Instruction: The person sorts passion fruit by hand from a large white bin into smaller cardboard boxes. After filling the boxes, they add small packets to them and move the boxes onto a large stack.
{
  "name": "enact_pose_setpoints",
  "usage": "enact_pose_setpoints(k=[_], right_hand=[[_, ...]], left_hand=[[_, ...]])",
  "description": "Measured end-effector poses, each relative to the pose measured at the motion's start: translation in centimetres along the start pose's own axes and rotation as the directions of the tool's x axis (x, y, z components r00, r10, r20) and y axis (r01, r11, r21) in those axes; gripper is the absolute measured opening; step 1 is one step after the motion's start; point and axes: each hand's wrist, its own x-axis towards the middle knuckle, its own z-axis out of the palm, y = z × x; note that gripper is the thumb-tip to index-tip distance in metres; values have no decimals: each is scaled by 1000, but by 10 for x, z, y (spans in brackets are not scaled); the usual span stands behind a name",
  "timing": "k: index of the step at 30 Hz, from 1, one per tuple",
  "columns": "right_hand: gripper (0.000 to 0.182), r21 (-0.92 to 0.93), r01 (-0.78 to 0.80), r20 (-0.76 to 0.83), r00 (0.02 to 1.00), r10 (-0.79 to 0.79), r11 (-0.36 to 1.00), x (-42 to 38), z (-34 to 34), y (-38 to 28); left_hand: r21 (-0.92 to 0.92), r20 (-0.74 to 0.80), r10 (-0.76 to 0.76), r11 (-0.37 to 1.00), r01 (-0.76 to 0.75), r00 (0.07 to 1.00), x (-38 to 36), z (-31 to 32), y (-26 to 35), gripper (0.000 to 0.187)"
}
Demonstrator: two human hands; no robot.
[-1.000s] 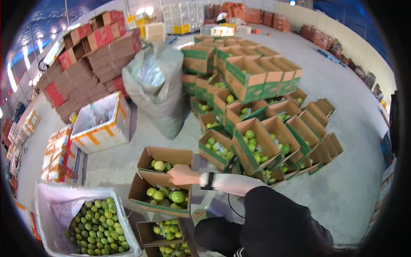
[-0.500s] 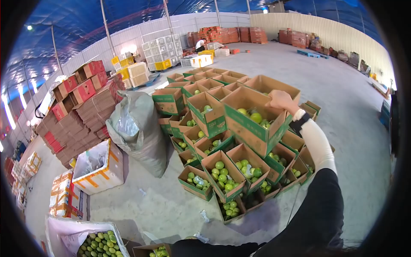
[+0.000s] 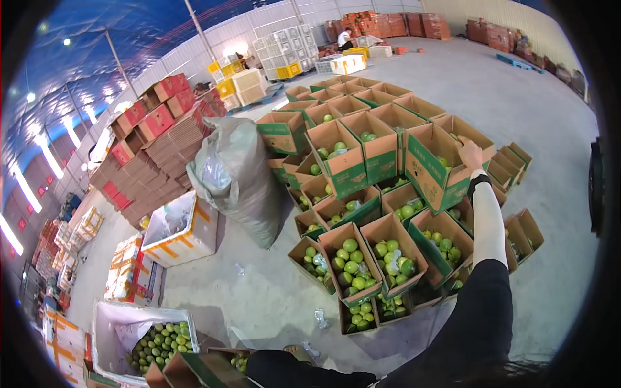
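My right hand [image 3: 471,154], with a black band at the wrist, is closed on the right rim of a tall cardboard box [image 3: 427,169]. That box is brown with a green lower band, holds a few green round fruits [image 3: 444,161], and sits tilted among the other boxes. Just left of it stands another open box [image 3: 380,158] with fruit in the bottom. In front, open boxes [image 3: 349,299] hold more green fruits [image 3: 351,258] and bits of clear plastic. My left hand is out of view.
A full grey-green sack [image 3: 242,194] stands left of the boxes. Beyond it are flattened cartons [image 3: 174,152] and a white foam box [image 3: 206,233]. Another foam box [image 3: 107,336] holds dark green fruits at lower left. Far back, a person [image 3: 345,40] is beside crates.
The view has shifted, so most things appear further right. My right hand and the held box have moved right relative to the other boxes. More cardboard flaps show at the bottom left.
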Motion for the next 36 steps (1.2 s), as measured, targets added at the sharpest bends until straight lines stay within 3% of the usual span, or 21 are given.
enact_pose_setpoints(k=[3, 5, 6, 7, 8, 11, 12, 14, 16, 18, 20, 22, 24, 25, 27, 28, 30, 32, 34, 35, 36], right_hand=[[25, 30, 302, -274, 919, -283, 953, -22, -25, -73], [31, 396, 594, -94, 785, -613, 700, -83, -92, -175], [34, 613, 638, -158, 676, -720, 465, -123, -130, -225], [41, 698, 671, -196, 516, -834, 251, -154, -160, -264], [56, 668, 737, -190, 302, -934, 102, -183, -172, -300], [92, 651, 754, -207, 66, -976, -87, -261, -188, -386], [80, 612, 785, -342, 151, -927, -98, -279, -187, -402], [52, 669, 715, 185, 106, -977, 204, -284, -197, -411], [31, 611, 743, 233, 163, -959, 274, -252, -196, -386], [31, 627, 688, 218, 295, -930, 365, -219, -185, -346], [36, 612, 629, 298, 379, -876, 480, -191, -181, -304], [38, 524, 561, 448, 458, -768, 641, -172, -166, -261], [43, 356, 495, 528, 593, -607, 793, -153, -154, -229], [45, 293, 460, 511, 666, -544, 838, -145, -149, -218], [44, 115, 360, 526, 769, -364, 926, -126, -120, -200], [45, 66, 249, 530, 812, -246, 966, -120, -112, -198], [39, 52, 180, 564, 806, -177, 982, -113, -90, -202], [33, 70, -58, 382, 924, 27, 996, -110, -40, -192], [33, 65, -17, 377, 926, -9, 998, -99, -27, -195], [21, 42, 84, 372, 923, -94, 996, -98, -21, -197], [20, -141, 227, 416, 897, -151, 964, -105, -41, -218]], left_hand=[[120, 26, 145, 982, -147, 989, 35, -21, -4, 33], [243, 16, 298, 925, -293, 954, 83, -31, 18, 33], [286, 15, 391, 880, -379, 920, 99, -39, 52, 34], [293, -40, 334, 905, -309, 942, 106, -42, 88, 34], [455, 42, 458, 782, -425, 888, 123, -43, 113, 32], [524, 137, 644, 598, -607, 753, 83, -62, 247, 24], [538, 163, 637, 583, -609, 753, 75, -65, 276, 25], [503, 197, 753, 472, -724, 628, 70, -62, 315, 19], [402, 104, 880, 389, -829, 463, 69, -50, 339, 23], [120, -250, 943, 255, -960, 219, 75, -39, 350, 19], [242, -533, 846, 160, -957, 6, 59, -69, 348, 26], [107, -648, 750, 264, -959, 134, 66, -79, 301, 25], [-246, -571, 647, 453, -857, 506, 74, -76, 229, 20], [-294, -521, 604, 537, -791, 603, 93, -62, 184, 19], [-584, -458, 369, 561, -587, 809, 140, -2, 73, 16], [-492, -393, 192, 782, -382, 899, 152, 26, 14, 17], [-399, -404, -133, 916, -44, 905, 153, 97, -74, 24], [-670, -139, -394, 713, 206, 909, 157, 192, -165, 18], [-682, 258, -367, 587, 437, 894, 105, 232, -176, 14], [-830, 311, -410, 322, 455, 857, 85, 294, -197, 22], [-795, 415, -453, 241, 557, 789, 44, 260, -146, 28]])
